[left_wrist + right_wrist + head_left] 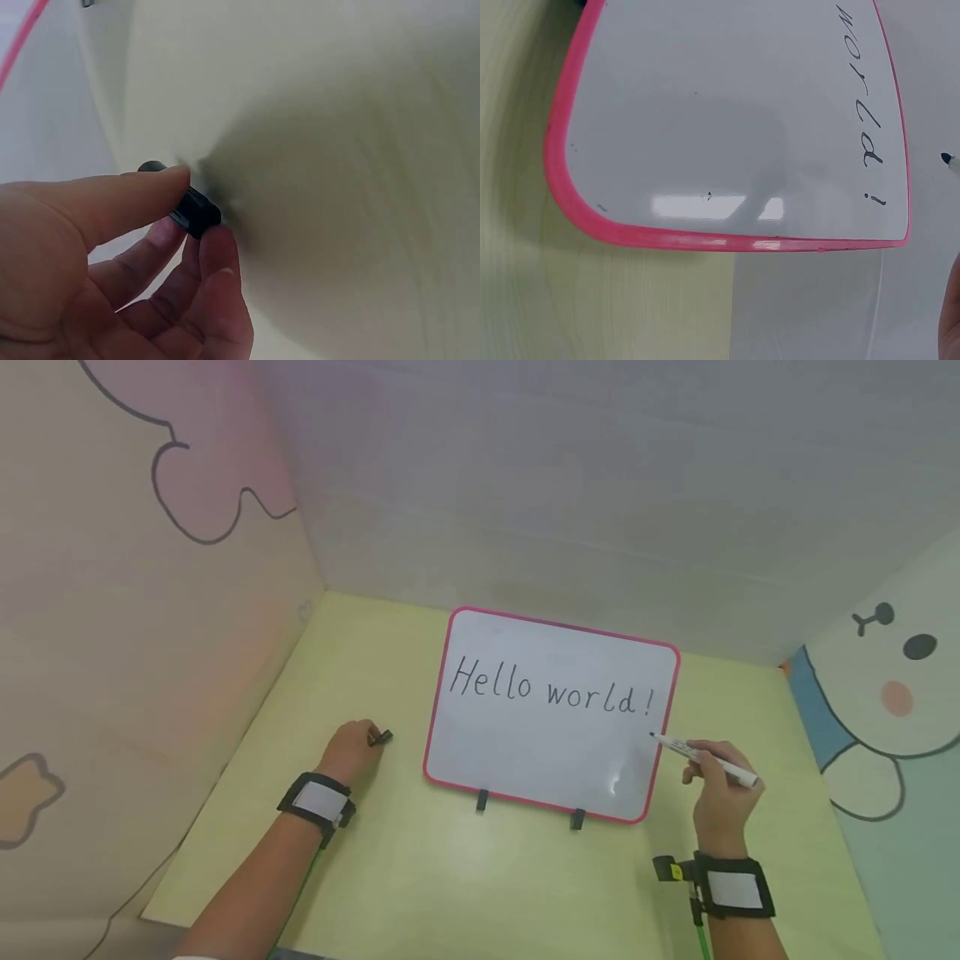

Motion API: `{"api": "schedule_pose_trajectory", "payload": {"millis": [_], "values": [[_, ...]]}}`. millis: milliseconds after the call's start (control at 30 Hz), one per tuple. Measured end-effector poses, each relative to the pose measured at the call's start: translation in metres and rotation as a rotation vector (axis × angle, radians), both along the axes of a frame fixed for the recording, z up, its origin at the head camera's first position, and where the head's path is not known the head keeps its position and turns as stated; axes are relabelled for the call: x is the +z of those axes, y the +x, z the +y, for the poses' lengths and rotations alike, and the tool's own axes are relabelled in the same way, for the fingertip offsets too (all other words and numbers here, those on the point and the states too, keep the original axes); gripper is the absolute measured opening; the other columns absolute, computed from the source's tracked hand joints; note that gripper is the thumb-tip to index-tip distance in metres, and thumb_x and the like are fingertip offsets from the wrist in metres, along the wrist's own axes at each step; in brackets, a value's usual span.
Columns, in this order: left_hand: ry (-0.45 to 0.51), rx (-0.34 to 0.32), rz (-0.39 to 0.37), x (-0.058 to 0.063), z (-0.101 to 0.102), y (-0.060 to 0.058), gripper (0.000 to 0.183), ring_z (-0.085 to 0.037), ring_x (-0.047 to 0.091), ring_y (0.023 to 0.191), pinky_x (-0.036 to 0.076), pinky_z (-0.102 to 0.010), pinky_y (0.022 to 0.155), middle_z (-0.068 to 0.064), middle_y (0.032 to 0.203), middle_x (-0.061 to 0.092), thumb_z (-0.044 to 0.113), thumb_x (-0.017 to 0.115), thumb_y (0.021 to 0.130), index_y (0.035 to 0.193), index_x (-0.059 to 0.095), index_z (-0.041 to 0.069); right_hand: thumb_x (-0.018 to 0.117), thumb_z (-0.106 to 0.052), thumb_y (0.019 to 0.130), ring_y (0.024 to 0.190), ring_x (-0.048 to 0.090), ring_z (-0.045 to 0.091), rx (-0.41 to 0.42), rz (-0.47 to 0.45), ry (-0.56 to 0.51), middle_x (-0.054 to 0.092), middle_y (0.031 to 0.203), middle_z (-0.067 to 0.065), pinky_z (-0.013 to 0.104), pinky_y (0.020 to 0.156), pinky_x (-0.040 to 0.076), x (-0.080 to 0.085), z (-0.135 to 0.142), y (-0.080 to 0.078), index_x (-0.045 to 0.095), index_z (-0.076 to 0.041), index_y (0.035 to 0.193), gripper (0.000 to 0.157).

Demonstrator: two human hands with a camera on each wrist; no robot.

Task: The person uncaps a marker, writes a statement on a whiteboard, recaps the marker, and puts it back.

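Observation:
A whiteboard (540, 752) with a pink frame stands on the table, leaning back, with "Hello world!" (555, 689) written on it in black. My right hand (723, 797) grips a white marker (678, 747), its dark tip uncapped and pointing at the board's right side. In the right wrist view the marker tip (946, 158) appears apart from the board, and only a sliver of the hand (951, 315) shows. Left of the board, my left hand (349, 752) pinches a small black marker cap (196, 214) between thumb and fingers, just above the table.
Two black feet, one of them the left foot (482, 800), prop the board's lower edge. The pale yellow table (420, 877) meets a grey back wall (562, 527) and side walls with cartoon drawings. Green cables run from both wrist straps.

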State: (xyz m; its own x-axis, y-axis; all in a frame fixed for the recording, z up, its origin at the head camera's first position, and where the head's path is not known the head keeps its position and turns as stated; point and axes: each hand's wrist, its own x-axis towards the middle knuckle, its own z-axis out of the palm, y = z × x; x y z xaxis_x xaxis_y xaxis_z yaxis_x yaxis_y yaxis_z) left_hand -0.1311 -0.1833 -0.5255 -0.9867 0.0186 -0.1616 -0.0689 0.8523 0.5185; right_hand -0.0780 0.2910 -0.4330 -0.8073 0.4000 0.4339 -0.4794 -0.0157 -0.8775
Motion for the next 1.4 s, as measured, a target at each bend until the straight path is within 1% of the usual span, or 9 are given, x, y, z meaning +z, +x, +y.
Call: {"api": "schedule_pose_trajectory", "payload": {"millis": [100, 167, 367, 433, 567, 800, 967, 1200, 1400], "values": [[0.086, -0.004, -0.01, 0.013, 0.0, -0.003, 0.02, -0.025, 0.054, 0.079, 0.048, -0.038, 0.067, -0.014, 0.088, 0.058, 0.012, 0.059, 0.088, 0.101, 0.063, -0.003, 0.052, 0.008, 0.085, 0.05, 0.046, 0.021, -0.018, -0.049, 0.027, 0.057, 0.068, 0.014, 0.017, 0.04, 0.045, -0.001, 0.001, 0.001, 0.057, 0.025, 0.085, 0.018], [0.144, -0.014, 0.024, 0.024, 0.002, -0.005, 0.024, -0.025, 0.052, 0.081, 0.048, -0.037, 0.068, -0.014, 0.092, 0.057, 0.013, 0.055, 0.092, 0.107, 0.062, -0.004, 0.052, 0.006, 0.085, 0.05, 0.046, 0.022, -0.033, -0.085, 0.044, 0.058, 0.07, 0.013, 0.017, 0.04, 0.045, -0.001, 0.001, 0.003, 0.057, 0.025, 0.087, 0.019], [0.365, -0.139, 0.286, 0.063, 0.016, -0.002, 0.029, -0.021, 0.046, 0.079, 0.041, -0.034, 0.062, -0.009, 0.088, 0.052, 0.019, 0.046, 0.098, 0.11, 0.061, -0.003, 0.055, 0.006, 0.086, 0.052, 0.049, 0.021, 0.01, -0.108, 0.012, 0.059, 0.077, 0.013, 0.018, 0.042, 0.047, 0.005, -0.005, 0.008, 0.05, 0.019, 0.096, 0.018], [0.461, -0.203, 0.31, 0.077, 0.026, 0.003, 0.029, -0.02, 0.044, 0.076, 0.038, -0.032, 0.059, -0.007, 0.083, 0.049, 0.021, 0.045, 0.099, 0.109, 0.062, -0.001, 0.055, 0.007, 0.086, 0.054, 0.05, 0.02, 0.07, -0.098, -0.013, 0.057, 0.076, 0.014, 0.019, 0.042, 0.047, 0.008, -0.009, 0.011, 0.049, 0.014, 0.095, 0.013], [0.59, -0.339, 0.277, 0.104, 0.051, 0.014, 0.024, -0.017, 0.046, 0.074, 0.04, -0.027, 0.056, -0.002, 0.083, 0.05, 0.019, 0.05, 0.097, 0.109, 0.065, 0.005, 0.051, 0.012, 0.087, 0.058, 0.047, 0.02, 0.229, -0.08, -0.041, 0.052, 0.073, 0.012, 0.02, 0.045, 0.046, 0.016, -0.022, 0.018, 0.05, 0.008, 0.092, 0.006], [0.668, -0.523, 0.275, 0.148, 0.096, 0.041, 0.018, -0.01, 0.053, 0.077, 0.048, -0.028, 0.063, 0.0, 0.088, 0.062, 0.007, 0.064, 0.086, 0.103, 0.069, 0.006, 0.042, 0.022, 0.084, 0.062, 0.05, 0.019, 0.511, -0.07, 0.032, 0.058, 0.081, 0.011, 0.022, 0.051, 0.049, 0.029, -0.047, 0.033, 0.057, 0.009, 0.099, 0.025], [0.74, -0.606, 0.34, 0.178, 0.117, 0.058, 0.017, -0.009, 0.057, 0.076, 0.05, -0.024, 0.063, -0.003, 0.086, 0.066, -0.001, 0.066, 0.081, 0.098, 0.069, -0.001, 0.044, 0.024, 0.08, 0.06, 0.051, 0.019, 0.596, -0.022, 0.118, 0.059, 0.08, 0.011, 0.022, 0.047, 0.046, 0.037, -0.06, 0.041, 0.062, 0.007, 0.099, 0.031], [0.773, -0.647, 0.406, 0.182, 0.13, 0.064, 0.017, -0.006, 0.058, 0.073, 0.047, -0.022, 0.055, -0.002, 0.083, 0.066, -0.003, 0.068, 0.078, 0.095, 0.07, -0.001, 0.046, 0.024, 0.078, 0.058, 0.051, 0.019, 0.63, 0.057, 0.11, 0.061, 0.086, 0.01, 0.025, 0.043, 0.042, 0.045, -0.065, 0.046, 0.063, 0.007, 0.101, 0.033], [0.781, -0.666, 0.376, 0.161, 0.135, 0.059, 0.018, -0.003, 0.057, 0.075, 0.047, -0.02, 0.054, 0.004, 0.086, 0.066, 0.005, 0.069, 0.08, 0.098, 0.07, 0.005, 0.046, 0.027, 0.075, 0.058, 0.05, 0.018, 0.634, 0.056, 0.109, 0.06, 0.088, 0.011, 0.025, 0.043, 0.042, 0.045, -0.063, 0.048, 0.063, 0.008, 0.102, 0.036]]}}
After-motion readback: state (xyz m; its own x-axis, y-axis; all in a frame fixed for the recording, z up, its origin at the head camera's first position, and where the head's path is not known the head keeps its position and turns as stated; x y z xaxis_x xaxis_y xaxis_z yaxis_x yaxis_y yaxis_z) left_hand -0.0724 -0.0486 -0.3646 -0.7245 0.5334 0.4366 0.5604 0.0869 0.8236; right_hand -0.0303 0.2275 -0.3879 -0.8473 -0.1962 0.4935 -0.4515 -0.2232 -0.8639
